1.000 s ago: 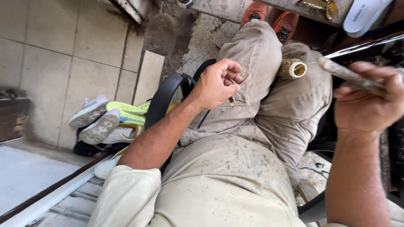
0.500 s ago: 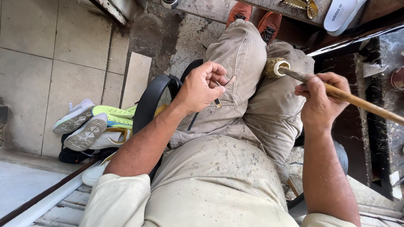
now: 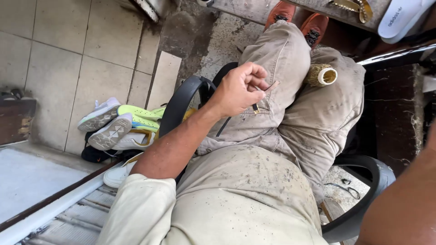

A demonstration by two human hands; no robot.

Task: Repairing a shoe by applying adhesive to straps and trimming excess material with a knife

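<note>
Fingers of left hand [image 3: 238, 90] pinch small flat strip [image 3: 271, 86].

Floor [image 3: 59, 54]: large pale square tiles with dark grout lines at left, giving way to rough, stained concrete [image 3: 213, 31] toward the top centre.

On it, left of the seated person:
- a loose pale tile slab [image 3: 164, 79], rectangular, lying flat at the edge of the tiles;
- a heap of sneakers [image 3: 122, 129], white and neon yellow-green, two with grey soles turned up, touching one another;
- a dark bag or cloth [image 3: 97, 154] under the heap, kind unclear;
- a single white shoe [image 3: 119, 174] just beside the heap.

Lower right, on speckled ground: a small pair of scissors [image 3: 340, 188].

Lower left: a raised pale step [image 3: 27, 181] with dark edging.
</note>
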